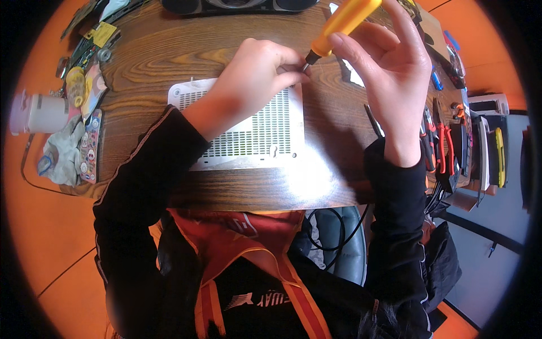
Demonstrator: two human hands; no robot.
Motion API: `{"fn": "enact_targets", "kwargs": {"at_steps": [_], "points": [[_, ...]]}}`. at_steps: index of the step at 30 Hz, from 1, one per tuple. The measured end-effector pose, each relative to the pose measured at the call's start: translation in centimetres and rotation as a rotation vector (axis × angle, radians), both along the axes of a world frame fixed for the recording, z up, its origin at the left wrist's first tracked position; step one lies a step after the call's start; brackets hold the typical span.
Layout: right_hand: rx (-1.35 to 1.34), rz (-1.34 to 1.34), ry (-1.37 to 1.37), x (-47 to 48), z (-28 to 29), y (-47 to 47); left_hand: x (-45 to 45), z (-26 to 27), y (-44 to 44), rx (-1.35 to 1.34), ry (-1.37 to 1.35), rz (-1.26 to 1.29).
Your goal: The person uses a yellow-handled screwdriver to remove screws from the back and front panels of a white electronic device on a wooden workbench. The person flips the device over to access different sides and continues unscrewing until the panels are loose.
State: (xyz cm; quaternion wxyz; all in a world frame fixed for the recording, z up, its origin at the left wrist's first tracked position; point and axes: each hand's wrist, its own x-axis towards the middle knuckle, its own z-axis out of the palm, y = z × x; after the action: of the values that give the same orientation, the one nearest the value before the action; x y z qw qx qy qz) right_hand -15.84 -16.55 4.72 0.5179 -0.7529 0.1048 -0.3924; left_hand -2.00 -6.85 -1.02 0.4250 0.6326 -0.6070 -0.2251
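A yellow-handled screwdriver (pixel 345 23) slants down to the left, held by its handle in my right hand (pixel 394 63). My left hand (pixel 258 72) reaches over a white plastic housing with rows of vent slots (pixel 258 146). Its thumb and fingers pinch together around the screwdriver's tip, just beyond the far right corner of the housing. Whether a screw sits between those fingertips is hidden. Flat on the wooden table (pixel 139 63), the housing shows something green through its slots. My left hand and forearm cover part of it.
Pliers with red handles (pixel 444 148) and other tools line the right edge. On the left lie a sticker-covered phone-like object (pixel 90 146), a grey cloth (pixel 63 146) and a white plastic tub (pixel 40 112). A dark speaker-like device (pixel 241 5) stands at the back.
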Motion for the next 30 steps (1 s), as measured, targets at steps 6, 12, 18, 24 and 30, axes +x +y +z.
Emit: {"fn": "enact_targets", "kwargs": {"at_steps": [6, 12, 18, 24, 30], "points": [[-0.049, 0.13, -0.129, 0.7, -0.4, 0.0, -0.2, -0.3, 0.3, -0.077, -0.035, 0.027], [-0.112, 0.129, -0.086, 0.4, -0.6, -0.2, -0.3, -0.2, 0.4, -0.113, -0.053, 0.057], [-0.164, 0.166, -0.145, 0.9, -1.1, -1.0, -0.2, -0.3, 0.2, -0.11, -0.098, 0.071], [-0.155, 0.163, -0.147, 0.8, -1.4, -1.1, -0.4, -0.8, 0.1, -0.147, -0.077, 0.101], [-0.173, 0.165, -0.171, 1.1, -1.6, -1.1, -0.5, -0.9, 0.2, -0.161, -0.101, 0.108]]}}
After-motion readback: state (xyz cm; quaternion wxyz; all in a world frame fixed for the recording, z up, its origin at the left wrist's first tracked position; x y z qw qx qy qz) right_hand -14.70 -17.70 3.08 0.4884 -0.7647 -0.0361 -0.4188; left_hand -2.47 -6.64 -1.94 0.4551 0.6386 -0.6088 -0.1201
